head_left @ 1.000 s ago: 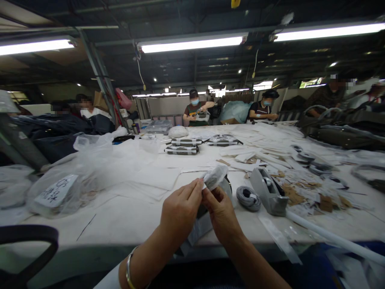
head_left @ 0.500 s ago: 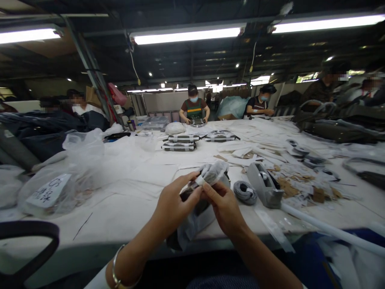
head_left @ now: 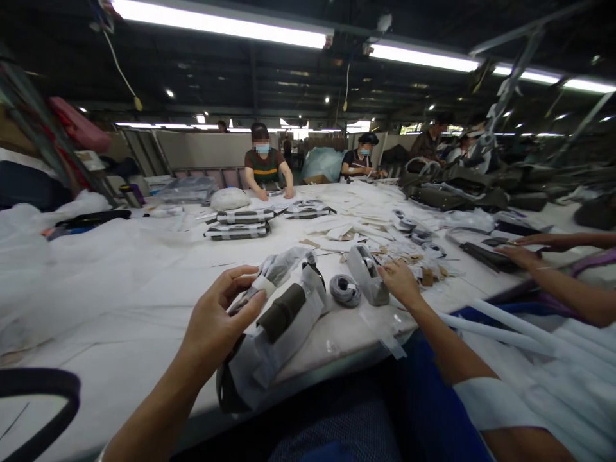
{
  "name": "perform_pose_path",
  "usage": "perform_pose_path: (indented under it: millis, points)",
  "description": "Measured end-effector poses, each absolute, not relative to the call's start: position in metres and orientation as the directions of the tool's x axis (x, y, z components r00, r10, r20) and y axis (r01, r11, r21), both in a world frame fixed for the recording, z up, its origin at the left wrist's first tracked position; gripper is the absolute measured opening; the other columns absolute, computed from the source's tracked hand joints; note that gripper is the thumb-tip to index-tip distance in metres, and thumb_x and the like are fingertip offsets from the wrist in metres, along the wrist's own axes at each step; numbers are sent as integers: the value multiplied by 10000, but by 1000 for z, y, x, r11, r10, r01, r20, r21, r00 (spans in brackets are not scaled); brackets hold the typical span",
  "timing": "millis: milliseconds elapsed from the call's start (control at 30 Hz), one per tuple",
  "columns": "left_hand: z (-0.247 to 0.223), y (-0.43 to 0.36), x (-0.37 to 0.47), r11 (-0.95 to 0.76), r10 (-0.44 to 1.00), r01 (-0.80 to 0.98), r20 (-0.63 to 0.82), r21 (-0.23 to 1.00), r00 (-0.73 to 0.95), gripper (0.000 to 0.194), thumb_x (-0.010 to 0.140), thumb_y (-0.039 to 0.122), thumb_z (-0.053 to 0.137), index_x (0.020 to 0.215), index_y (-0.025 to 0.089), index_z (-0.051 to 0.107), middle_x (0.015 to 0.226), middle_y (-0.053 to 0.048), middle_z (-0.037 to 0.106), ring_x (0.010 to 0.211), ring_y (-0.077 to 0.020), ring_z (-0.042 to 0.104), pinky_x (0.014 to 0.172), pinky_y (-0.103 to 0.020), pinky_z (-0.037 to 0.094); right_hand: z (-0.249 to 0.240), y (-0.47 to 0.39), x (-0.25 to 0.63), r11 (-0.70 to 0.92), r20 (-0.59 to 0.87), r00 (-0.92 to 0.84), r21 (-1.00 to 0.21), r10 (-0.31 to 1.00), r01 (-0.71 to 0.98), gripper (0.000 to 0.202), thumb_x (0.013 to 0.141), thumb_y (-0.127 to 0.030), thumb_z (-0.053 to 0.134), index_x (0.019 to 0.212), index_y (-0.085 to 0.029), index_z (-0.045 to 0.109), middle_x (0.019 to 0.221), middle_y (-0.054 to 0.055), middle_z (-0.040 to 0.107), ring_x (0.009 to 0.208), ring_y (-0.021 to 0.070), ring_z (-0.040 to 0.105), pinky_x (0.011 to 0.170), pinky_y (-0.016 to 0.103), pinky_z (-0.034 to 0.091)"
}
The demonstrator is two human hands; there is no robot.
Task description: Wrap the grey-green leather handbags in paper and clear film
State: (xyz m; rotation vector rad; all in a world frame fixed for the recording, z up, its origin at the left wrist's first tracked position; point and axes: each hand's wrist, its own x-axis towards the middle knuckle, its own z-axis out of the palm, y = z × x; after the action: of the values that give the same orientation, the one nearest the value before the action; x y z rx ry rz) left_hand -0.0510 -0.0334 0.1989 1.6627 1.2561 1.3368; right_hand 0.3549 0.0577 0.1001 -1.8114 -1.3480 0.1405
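Note:
An olive-dark bag, partly wrapped in thin white packing sheet, rests at the table's front edge. My left hand is closed round its wrapped handle, thumb and fingers on opposite sides of a white band. To the right, my right hand is at the side of a grey tape dispenser. Its fingers are bent together by the dispenser's edge; whatever they pinch is too small to make out. Between the bag and the dispenser lies a coil of grey cord.
Wrapped flat bundles lie mid-table. Paper strips and brown scraps spread behind the dispenser. A co-worker's hands touch a dark item at right. White tubes jut over a blue bin. A black loop stands lower left.
My right hand has left the wrapped handle and moved right to the tape dispenser. My left hand stays on the handle. The view has turned right, bringing a co-worker's hands into sight.

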Motion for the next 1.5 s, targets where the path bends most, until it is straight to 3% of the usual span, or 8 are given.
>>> perform_pose_path:
  millis: [100, 400, 567, 733, 900, 1033, 1167, 1500]
  points:
    - [196, -30, -49, -350, 932, 273, 363, 896, 0, 423, 767, 443, 748, 1111, 227, 629, 1108, -61, 684, 1012, -226, 660, 898, -326, 512, 84, 70, 383, -96, 253, 433, -764, 865, 638, 281, 756, -414, 683, 596, -187, 729, 1056, 153, 731, 1200, 346, 565, 1051, 442, 376]
    - [194, -28, -49, -345, 934, 248, 356, 905, 1, 408, 777, 438, 746, 1102, 222, 629, 1136, -65, 679, 1046, -232, 652, 900, -323, 520, 75, 56, 385, 17, 172, 542, -960, 822, 279, 381, 693, -506, 748, 875, -174, 785, 1256, 125, 678, 1227, 296, 572, 1060, 420, 411]
    - [192, -28, -50, -347, 934, 222, 356, 911, 1, 413, 777, 433, 753, 1116, 235, 624, 1099, -43, 688, 997, -205, 657, 873, -291, 518, 61, 25, 376, 5, 48, 545, -997, 837, 81, 395, 623, -486, 831, 817, -148, 770, 869, 123, 766, 798, 244, 719, 762, 369, 599]
    - [194, -28, -49, -337, 939, 189, 343, 922, 2, 453, 770, 439, 756, 1146, 230, 614, 1035, -40, 695, 938, -201, 661, 828, -287, 522, 35, 10, 368, -42, -50, 583, -999, 811, -26, 284, 564, -351, 892, 621, -155, 693, 576, 68, 698, 487, 164, 641, 482, 262, 569]
    - [192, -26, -48, -348, 935, 168, 354, 923, -6, 436, 768, 417, 761, 1137, 236, 616, 1012, -23, 686, 941, -182, 652, 826, -264, 501, 57, -4, 339, 46, 11, 538, -998, 843, -51, 344, 601, -415, 884, 782, -155, 748, 752, 55, 753, 608, 144, 675, 623, 245, 603]
    - [189, -27, -46, -395, 916, 189, 402, 899, 1, 377, 790, 375, 737, 1112, 221, 617, 1016, -26, 674, 963, -180, 641, 843, -269, 488, 108, -22, 273, 220, 221, 258, -975, 940, 35, 325, 730, -449, 814, 892, -170, 766, 847, 57, 759, 698, 159, 693, 703, 267, 593]
    - [189, -29, -43, -445, 891, 241, 453, 863, 22, 325, 817, 311, 695, 1116, 219, 607, 990, -19, 669, 944, -173, 639, 847, -278, 482, 156, -40, 199, 346, 347, -12, -938, 938, -33, 263, 797, -440, 762, 856, -183, 763, 781, 52, 747, 662, 171, 691, 675, 294, 586]
    - [187, -43, -36, -545, 796, 414, 605, 729, -15, 282, 795, 216, 673, 1072, 245, 633, 1013, 6, 680, 990, -174, 633, 903, -288, 470, 178, -31, 126, 291, 293, -114, -956, 949, -33, 329, 794, -475, 748, 696, -161, 721, 620, 25, 687, 522, 115, 589, 524, 228, 464]
